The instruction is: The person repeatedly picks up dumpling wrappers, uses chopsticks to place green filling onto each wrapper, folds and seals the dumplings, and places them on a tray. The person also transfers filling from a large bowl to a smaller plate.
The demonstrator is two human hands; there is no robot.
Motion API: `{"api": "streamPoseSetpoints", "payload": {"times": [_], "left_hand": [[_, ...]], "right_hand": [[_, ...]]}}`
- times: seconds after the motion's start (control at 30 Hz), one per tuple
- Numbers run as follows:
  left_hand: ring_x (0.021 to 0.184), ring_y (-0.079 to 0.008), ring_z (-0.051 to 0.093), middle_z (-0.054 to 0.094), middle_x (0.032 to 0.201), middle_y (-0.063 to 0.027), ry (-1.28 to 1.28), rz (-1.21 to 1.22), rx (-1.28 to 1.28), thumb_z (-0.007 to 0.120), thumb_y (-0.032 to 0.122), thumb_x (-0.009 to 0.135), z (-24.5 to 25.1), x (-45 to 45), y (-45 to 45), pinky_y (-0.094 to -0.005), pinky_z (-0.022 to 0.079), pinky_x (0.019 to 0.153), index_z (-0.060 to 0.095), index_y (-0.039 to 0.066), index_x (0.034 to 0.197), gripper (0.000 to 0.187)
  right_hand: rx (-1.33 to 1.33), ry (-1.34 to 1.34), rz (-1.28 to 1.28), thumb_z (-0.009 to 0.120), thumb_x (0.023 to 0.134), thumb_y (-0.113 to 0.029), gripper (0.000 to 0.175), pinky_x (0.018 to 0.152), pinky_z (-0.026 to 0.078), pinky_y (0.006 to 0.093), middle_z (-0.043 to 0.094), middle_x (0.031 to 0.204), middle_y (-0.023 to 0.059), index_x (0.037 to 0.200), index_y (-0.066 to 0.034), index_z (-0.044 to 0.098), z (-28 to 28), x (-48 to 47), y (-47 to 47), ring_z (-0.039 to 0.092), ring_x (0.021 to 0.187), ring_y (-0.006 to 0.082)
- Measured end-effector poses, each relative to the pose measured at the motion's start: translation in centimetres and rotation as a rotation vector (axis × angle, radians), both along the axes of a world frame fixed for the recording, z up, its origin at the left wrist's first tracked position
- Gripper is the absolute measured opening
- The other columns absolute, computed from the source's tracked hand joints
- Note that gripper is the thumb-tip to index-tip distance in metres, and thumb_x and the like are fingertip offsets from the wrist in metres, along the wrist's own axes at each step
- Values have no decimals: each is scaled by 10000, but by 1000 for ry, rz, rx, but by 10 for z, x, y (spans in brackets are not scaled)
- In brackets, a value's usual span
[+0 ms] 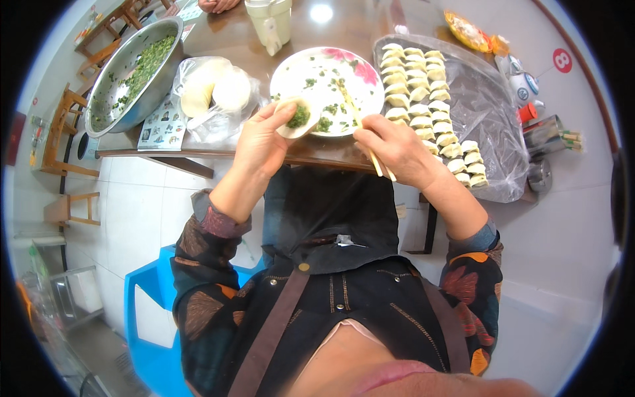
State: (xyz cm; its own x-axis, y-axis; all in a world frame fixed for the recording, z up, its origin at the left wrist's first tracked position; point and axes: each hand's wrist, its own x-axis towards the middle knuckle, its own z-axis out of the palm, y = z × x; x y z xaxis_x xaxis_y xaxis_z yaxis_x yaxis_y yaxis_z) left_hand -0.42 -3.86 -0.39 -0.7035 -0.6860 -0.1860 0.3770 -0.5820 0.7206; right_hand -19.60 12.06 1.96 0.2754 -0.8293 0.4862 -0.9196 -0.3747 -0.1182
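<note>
My left hand (265, 136) holds a round dumpling wrapper (308, 124) with green filling (299, 116) on it, over the near rim of a white plate with pink flowers (297, 62). Bits of chopped greens lie scattered on the plate. In my right hand (392, 146), at the plate's right edge, is a pair of chopsticks (375, 163); their upper ends stick out below the hand, and the other ends reach over the plate. Rows of folded dumplings (419, 94) lie on a plastic-covered tray (488, 104) to the right. Wrappers in a plastic bag (230, 89) lie left of the plate.
A metal bowl of green filling (173, 54) stands at the left. Behind the plate is a pale green container (270, 22); another person's hands (218, 5) rest at the far edge. A teapot (523, 84) and a chopstick holder (545, 134) stand beyond the tray.
</note>
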Motion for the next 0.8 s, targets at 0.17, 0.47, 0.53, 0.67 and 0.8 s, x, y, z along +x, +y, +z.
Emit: {"api": "streamPoseSetpoints", "payload": {"times": [0.17,0.47,0.53,0.67,0.8], "left_hand": [[1026,-220,633,645,1109,-128,31,-64,43,657,63,884,7,-5,5,-390,527,923,581,-63,1156,309],[989,-186,642,665,1074,-114,-8,-132,-123,719,31,824,6,-12,14,-322,521,882,610,-46,1136,339],[984,-182,642,667,1073,-111,-17,-153,-98,714,37,832,9,-10,17,-322,522,876,619,-38,1127,320],[974,-170,644,670,1070,-103,34,-199,-53,678,85,877,14,-9,23,-311,514,870,624,-31,1127,281],[979,-162,641,673,1064,-97,49,-185,-78,635,124,916,15,-10,25,-302,504,869,630,-27,1120,254]], "right_hand": [[77,-10,4,606,723,15,202,660,532,345,534,963,107,913,-17,545,-1,-1,-6,613,866,280],[-77,-254,23,667,714,58,285,707,530,355,589,1012,129,980,-23,604,10,7,-11,617,892,304],[-109,-321,56,692,700,50,303,709,518,358,587,1001,120,982,-28,612,11,13,-13,610,886,304],[-225,-299,142,746,670,34,308,725,493,361,577,983,98,950,-39,640,9,24,-22,583,877,283],[-270,-283,159,743,686,20,258,714,487,352,588,951,95,921,-39,653,8,28,-25,579,870,282]]}}
